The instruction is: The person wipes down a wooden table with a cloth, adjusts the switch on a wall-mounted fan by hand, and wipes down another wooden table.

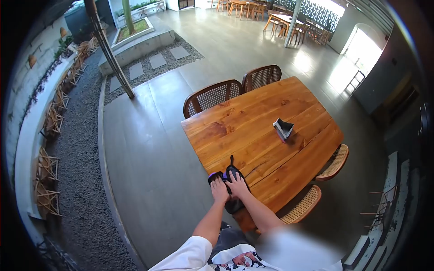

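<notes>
At the near left corner of a wooden table (pixel 262 135) lies a black, soft-looking item (pixel 233 169), perhaps a pouch, with a thin strap or tip pointing away from me. My right hand (pixel 237 184) rests on it with fingers stretched and spread. My left hand (pixel 219 188) lies just beside it, fingers extended over a dark thing with a purple edge (pixel 217 174). Whether these are one item or two I cannot tell. Below my wrists another black part (pixel 234 206) hangs at the table edge, partly hidden by my arms.
A small triangular holder (pixel 283 130) stands on the table. Two cane-backed chairs (pixel 213 96) line the far left side; two more seats (pixel 333 163) are at the right. A metal post (pixel 108 49) rises at the left, beside a gravel strip (pixel 81 162).
</notes>
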{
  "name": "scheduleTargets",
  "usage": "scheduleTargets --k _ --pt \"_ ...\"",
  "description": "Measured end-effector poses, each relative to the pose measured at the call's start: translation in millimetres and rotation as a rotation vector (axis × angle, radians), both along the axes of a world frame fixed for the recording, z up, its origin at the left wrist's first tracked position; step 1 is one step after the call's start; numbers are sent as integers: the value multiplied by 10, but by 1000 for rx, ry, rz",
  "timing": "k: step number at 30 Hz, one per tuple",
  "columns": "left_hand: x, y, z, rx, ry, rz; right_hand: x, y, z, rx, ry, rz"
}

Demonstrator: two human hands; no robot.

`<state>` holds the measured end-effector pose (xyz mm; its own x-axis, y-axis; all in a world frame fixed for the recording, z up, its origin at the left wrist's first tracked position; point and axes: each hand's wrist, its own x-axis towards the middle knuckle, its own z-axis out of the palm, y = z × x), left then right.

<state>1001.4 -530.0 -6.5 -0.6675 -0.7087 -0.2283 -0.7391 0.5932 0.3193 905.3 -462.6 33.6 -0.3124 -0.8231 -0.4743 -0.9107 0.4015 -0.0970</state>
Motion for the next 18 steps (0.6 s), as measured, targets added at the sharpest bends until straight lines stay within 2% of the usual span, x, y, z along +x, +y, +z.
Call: scheduleTargets --k 2,4,8,11,13,15,18 --pt "-90 -187 -25 -31 -1 -3 -74 -177 -53 -28 19 -26" --pt "-164 -408 256 66 -52 -27 -178 -387 -47 -43 8 -30" --pt "-442 -1000 376 97 -105 -35 -397 -964 -105 -63 27 -31" --pt "-580 -1478 38 12 -103 -65 -507 -1361 -106 -108 -22 -86" --pt "-684 -1738 85 15 -61 -49 -578 -1635 -243 -185 -17 -126" --pt "-805 -2009 147 41 -130 -80 -654 -1863 -280 -216 -10 -133" --pt "-918 -2283 12 3 -175 -66 -748 -2125 -371 -254 19 -138"
